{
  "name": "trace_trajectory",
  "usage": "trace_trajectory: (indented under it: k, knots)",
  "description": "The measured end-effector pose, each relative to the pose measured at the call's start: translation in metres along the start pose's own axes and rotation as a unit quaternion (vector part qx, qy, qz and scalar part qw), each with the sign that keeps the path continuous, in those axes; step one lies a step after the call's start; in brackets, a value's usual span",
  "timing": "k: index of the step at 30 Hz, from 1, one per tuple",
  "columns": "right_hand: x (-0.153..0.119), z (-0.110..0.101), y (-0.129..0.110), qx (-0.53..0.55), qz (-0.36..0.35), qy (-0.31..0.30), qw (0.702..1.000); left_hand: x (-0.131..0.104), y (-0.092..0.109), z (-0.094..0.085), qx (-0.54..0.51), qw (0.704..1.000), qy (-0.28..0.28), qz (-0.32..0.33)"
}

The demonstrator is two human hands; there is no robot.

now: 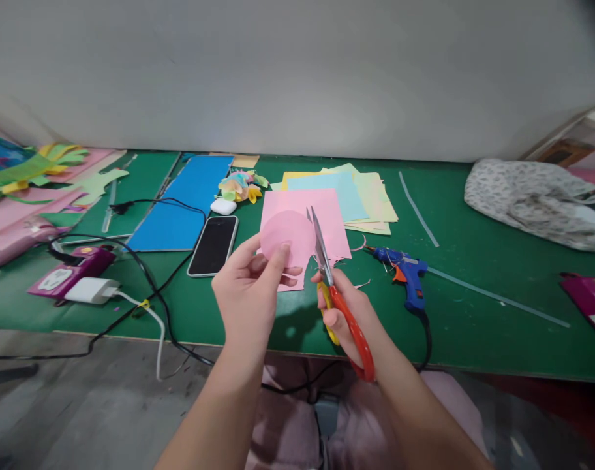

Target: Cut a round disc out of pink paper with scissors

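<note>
Between the thumb and fingers of my left hand [251, 281] is a round piece of pink paper [286, 234], held up over the table. My right hand [349, 310] grips a pair of scissors [346, 313] with red and yellow handles. Their slightly parted blades point away from me, close by the circle's right edge; whether they touch it I cannot tell. Beneath lies a square pink sheet [334, 219], partly hidden by the circle and my fingers. Thin pink offcuts [360, 245] are scattered near the blades.
Behind the pink sheet are pastel papers [376, 196]. Rightward lie a blue glue gun [408, 274] with a glue stick in it, and a patterned cloth bag [532, 202]. Leftward are a phone [213, 246], a blue board [180, 209], paper flowers [241, 186], a purple power strip [75, 271] and black cables [148, 281].
</note>
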State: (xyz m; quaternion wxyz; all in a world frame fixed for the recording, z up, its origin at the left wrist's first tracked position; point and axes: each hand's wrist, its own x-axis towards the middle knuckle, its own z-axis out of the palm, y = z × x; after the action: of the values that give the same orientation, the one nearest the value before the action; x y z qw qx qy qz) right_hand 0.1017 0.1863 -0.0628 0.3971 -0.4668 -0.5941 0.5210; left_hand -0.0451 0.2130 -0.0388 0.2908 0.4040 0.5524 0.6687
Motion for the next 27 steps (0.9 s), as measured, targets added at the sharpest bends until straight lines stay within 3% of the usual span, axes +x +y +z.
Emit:
trace_trajectory:
  k: [12, 20, 27]
  knots:
    - [0.0, -0.002, 0.003, -0.005, -0.004, -0.011, 1.0, 0.005, 0.0, -0.001, -0.014, 1.0, 0.01, 0.019]
    - [0.005, 0.002, 0.019, 0.009, -0.031, 0.027, 0.999, 0.0, 0.001, 0.001, -0.003, 1.0, -0.004, 0.002]
    - [0.006, 0.001, 0.029, -0.019, -0.067, 0.014, 0.997, -0.004, -0.001, 0.001, -0.002, 1.0, -0.01, -0.002]
